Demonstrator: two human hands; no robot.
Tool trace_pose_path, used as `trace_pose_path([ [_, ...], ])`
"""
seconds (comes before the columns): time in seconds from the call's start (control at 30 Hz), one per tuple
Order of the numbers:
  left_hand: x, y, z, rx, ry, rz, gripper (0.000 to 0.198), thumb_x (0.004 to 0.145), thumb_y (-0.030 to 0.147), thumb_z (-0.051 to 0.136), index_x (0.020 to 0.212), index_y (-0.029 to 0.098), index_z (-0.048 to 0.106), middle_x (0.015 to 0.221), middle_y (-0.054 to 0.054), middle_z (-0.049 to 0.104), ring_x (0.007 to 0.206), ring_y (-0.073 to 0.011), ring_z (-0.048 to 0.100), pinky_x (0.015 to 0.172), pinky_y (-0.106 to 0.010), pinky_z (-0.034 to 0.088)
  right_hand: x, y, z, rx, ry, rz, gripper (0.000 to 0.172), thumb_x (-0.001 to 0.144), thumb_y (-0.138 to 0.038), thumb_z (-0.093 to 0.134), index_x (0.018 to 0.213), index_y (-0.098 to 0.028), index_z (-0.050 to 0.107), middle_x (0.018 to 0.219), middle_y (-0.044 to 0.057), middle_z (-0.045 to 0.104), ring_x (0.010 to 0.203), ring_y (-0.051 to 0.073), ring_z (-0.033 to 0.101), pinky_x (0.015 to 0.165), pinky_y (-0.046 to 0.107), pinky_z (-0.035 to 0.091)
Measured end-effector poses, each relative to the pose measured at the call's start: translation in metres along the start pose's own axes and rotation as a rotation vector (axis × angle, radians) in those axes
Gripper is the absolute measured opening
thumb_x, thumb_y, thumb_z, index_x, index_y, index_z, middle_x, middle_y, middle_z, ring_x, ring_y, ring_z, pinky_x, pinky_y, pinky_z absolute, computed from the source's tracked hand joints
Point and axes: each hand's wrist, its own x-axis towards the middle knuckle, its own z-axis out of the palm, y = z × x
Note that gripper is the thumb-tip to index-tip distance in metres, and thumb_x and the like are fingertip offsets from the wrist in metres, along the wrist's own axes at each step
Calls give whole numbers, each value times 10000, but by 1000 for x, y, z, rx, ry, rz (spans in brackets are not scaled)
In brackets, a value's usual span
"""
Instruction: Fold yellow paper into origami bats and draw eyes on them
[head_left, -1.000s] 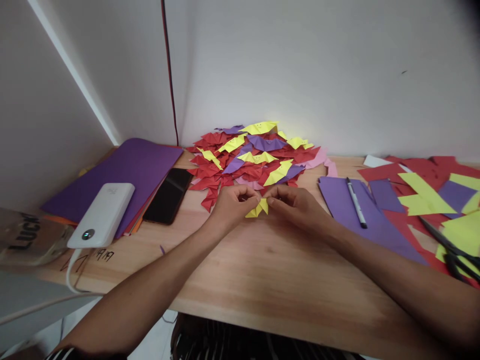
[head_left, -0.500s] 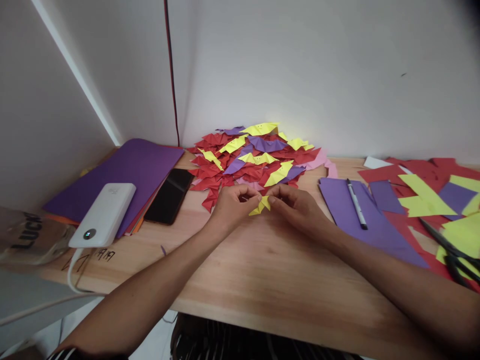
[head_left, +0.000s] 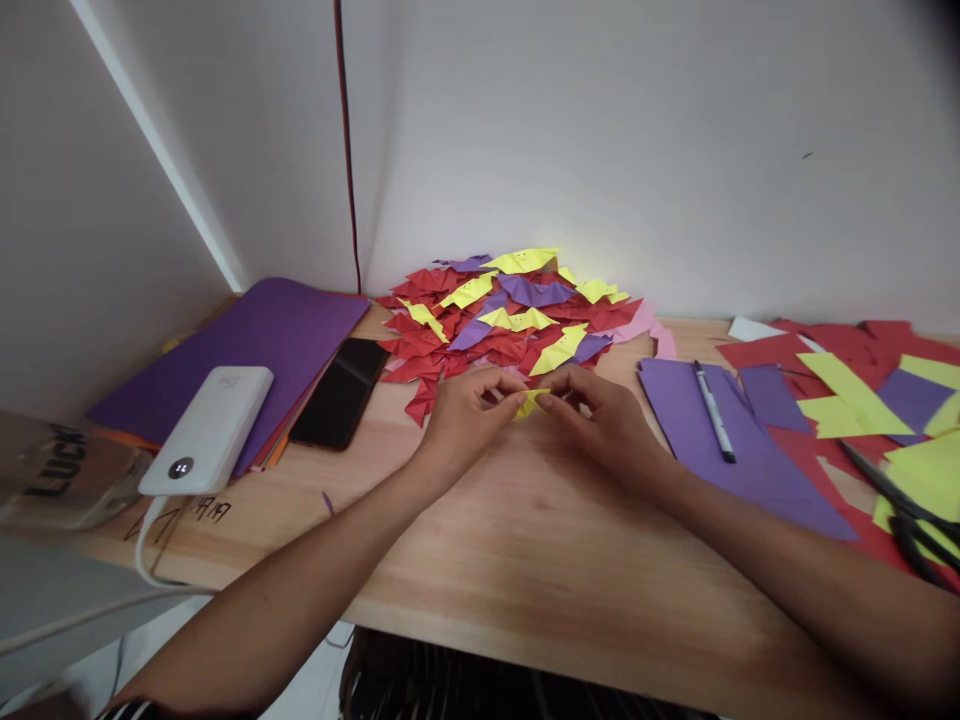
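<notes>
A small folded piece of yellow paper (head_left: 532, 403) is pinched between my two hands above the wooden table (head_left: 510, 540). My left hand (head_left: 474, 408) grips its left side with thumb and fingers. On the other side, my right hand (head_left: 592, 412) pinches the right end the same way. Most of the paper is hidden by my fingertips. Just behind my hands lies a heap of folded paper shapes (head_left: 510, 349) in red, yellow, purple and pink; dots are drawn on several yellow ones.
To the left are a black phone (head_left: 341, 392), a white power bank (head_left: 210, 425) with a cable, and purple sheets (head_left: 270, 310). Rightward, a marker (head_left: 715, 412) rests on purple paper (head_left: 750, 480), beside coloured scraps (head_left: 855, 390) and black scissors (head_left: 900, 505). A wall stands behind.
The yellow paper's lower flap, which hung below my fingers, now shows less and sits higher. Both hands stay at nearly the same spot, still pinching it.
</notes>
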Motion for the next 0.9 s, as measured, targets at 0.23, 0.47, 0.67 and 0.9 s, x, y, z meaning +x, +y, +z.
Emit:
trace_pose_path([
  [0.23, 0, 8, -4, 171, 76, 71, 106, 763, 122, 618, 797, 201, 680, 864, -7, 675, 842, -138, 590, 709, -248, 421, 1, -1, -2, 75, -1, 52, 125, 875, -319, 540, 829, -207, 573, 752, 8, 587, 661, 138, 498, 608, 281, 382],
  [0.47, 1, 5, -6, 85, 76, 3, 68, 783, 185, 622, 809, 176, 684, 809, -13, 672, 716, -116, 572, 632, -235, 412, 6, 5, -2, 171, -43, 149, 205, 867, -377, 535, 766, -200, 519, 641, -36, 451, 564, 107, 397, 522, 257, 321],
  [0.67, -1, 4, -3, -20, 29, -63, 115, 802, 240, 605, 817, 156, 682, 775, -17, 671, 699, -112, 575, 641, -227, 430, 5, 10, -2, 54, 100, -6, 110, 884, -309, 540, 838, -210, 550, 756, -2, 570, 651, 130, 507, 582, 266, 397],
  [0.9, 0, 4, -1, -291, -164, -315, 207, 835, 295, 573, 857, 121, 682, 791, -46, 681, 549, -73, 550, 500, -193, 393, 3, 10, -2, -153, 240, -383, 79, 886, -149, 551, 904, -216, 587, 811, 17, 596, 712, 131, 533, 628, 273, 437],
])
